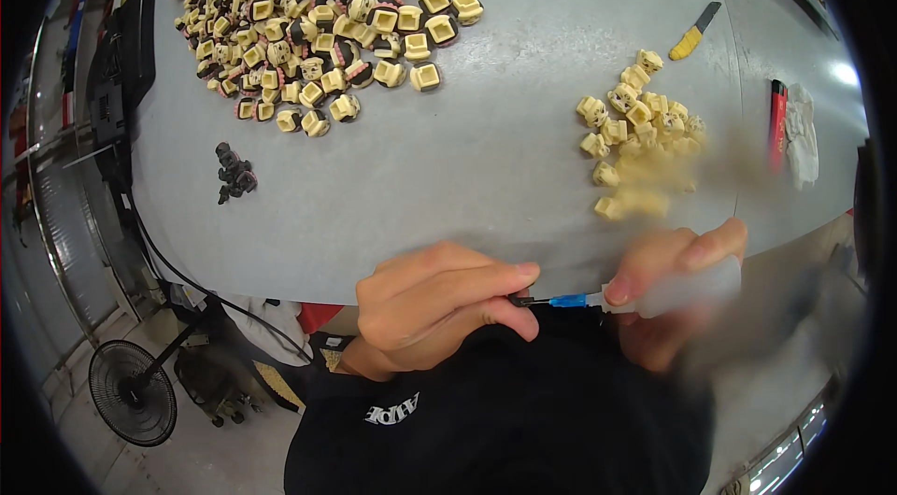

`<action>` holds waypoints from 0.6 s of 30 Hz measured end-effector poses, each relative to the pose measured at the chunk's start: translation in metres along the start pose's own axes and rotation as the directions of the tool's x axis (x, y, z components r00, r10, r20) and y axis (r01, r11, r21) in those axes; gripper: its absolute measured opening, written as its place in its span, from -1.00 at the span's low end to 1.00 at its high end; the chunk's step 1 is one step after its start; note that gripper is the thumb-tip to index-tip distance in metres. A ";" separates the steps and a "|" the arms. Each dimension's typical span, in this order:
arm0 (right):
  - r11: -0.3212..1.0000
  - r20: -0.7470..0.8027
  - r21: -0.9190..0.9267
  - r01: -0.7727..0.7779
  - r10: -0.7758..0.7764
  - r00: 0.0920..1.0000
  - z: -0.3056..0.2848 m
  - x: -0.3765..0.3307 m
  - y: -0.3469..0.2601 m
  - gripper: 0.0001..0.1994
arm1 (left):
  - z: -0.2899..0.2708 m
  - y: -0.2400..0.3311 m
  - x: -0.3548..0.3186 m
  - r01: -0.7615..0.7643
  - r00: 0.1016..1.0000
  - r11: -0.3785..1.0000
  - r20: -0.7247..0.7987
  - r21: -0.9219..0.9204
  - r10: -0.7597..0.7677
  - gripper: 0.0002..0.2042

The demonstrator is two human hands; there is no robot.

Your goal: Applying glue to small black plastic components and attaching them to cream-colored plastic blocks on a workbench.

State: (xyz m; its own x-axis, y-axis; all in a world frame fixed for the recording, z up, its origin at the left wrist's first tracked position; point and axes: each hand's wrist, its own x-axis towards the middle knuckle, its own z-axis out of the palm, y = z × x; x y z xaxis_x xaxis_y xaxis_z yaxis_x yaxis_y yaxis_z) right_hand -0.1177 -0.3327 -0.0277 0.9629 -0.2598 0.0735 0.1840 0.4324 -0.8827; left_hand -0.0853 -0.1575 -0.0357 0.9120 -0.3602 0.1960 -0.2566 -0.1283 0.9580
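Observation:
My right hand (pixel 665 294) is closed round a translucent white squeeze bottle (pixel 696 289) with a blue needle tip (pixel 567 301). Between the thumb and forefinger of my left hand (pixel 444 304) is a small black piece (pixel 519 300), mostly hidden by the fingers. The needle's end meets this piece or lies right at it; I cannot tell which. Both hands are just past the table's near edge. Beyond my right hand lies a pile of small cream-coloured doll heads (pixel 645 121), partly smeared by a blur. A little heap of black pieces (pixel 234 176) is on the left.
A large pile of cream heads with black and pink parts (pixel 318 19) covers the far left of the grey table (pixel 448 149). To the right lie a yellow-handled knife (pixel 696 31), a red pen-like object (pixel 777 126) and white tissue (pixel 801 135). A black fan (pixel 133 392) stands at lower left.

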 end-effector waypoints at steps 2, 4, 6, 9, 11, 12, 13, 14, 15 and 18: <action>1.000 -0.005 -0.008 0.000 0.000 1.000 0.000 0.000 0.000 -0.56 | 0.000 0.000 0.000 0.000 1.000 1.000 0.002 -0.005 0.000 -0.64; 1.000 -0.011 -0.022 0.002 -0.002 1.000 0.000 0.001 0.000 -0.56 | 0.000 0.000 0.000 0.004 1.000 1.000 0.003 -0.001 -0.004 -0.64; 1.000 -0.003 -0.024 0.010 -0.010 1.000 -0.002 0.001 0.001 -0.57 | 0.000 0.000 0.000 0.007 1.000 1.000 0.004 0.001 -0.007 -0.64; 0.999 0.017 -0.027 0.026 -0.026 1.000 -0.003 0.001 0.001 -0.57 | 0.000 0.000 -0.001 0.019 1.000 1.000 0.006 -0.007 -0.019 -0.64; 0.999 0.022 -0.035 0.029 -0.028 0.999 -0.005 0.002 0.001 -0.57 | 0.000 0.000 0.000 0.024 1.000 1.000 0.004 -0.011 -0.024 -0.64; 0.999 0.025 -0.039 0.030 -0.029 0.999 -0.005 0.002 0.001 -0.57 | 0.001 0.000 0.000 0.028 1.000 1.000 0.001 -0.013 -0.028 -0.64; 0.999 0.024 -0.037 0.030 -0.029 0.999 -0.005 0.002 0.001 -0.57 | 0.001 0.001 0.000 0.031 1.000 0.999 -0.002 -0.016 -0.031 -0.64; 0.999 0.005 -0.027 0.030 -0.030 1.000 -0.005 0.001 0.001 -0.57 | 0.002 0.001 0.001 0.033 0.999 0.999 -0.002 -0.014 -0.033 -0.64; 0.999 -0.013 -0.021 0.031 -0.031 0.999 -0.004 0.001 0.001 -0.58 | 0.002 0.002 0.001 0.037 0.999 0.999 -0.004 -0.004 -0.037 -0.66; 0.999 -0.009 -0.015 0.046 -0.046 0.999 -0.003 0.001 0.002 -0.58 | 0.002 0.003 0.002 0.046 0.999 0.999 -0.009 0.013 -0.046 -0.69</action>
State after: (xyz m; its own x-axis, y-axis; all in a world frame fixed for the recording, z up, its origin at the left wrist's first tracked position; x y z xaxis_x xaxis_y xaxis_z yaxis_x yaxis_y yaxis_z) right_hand -0.1169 -0.3349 -0.0307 0.9515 -0.2874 0.1093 0.2246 0.4068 -0.8854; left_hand -0.0847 -0.1603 -0.0326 0.9258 -0.3454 0.1534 -0.2182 -0.1571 0.9632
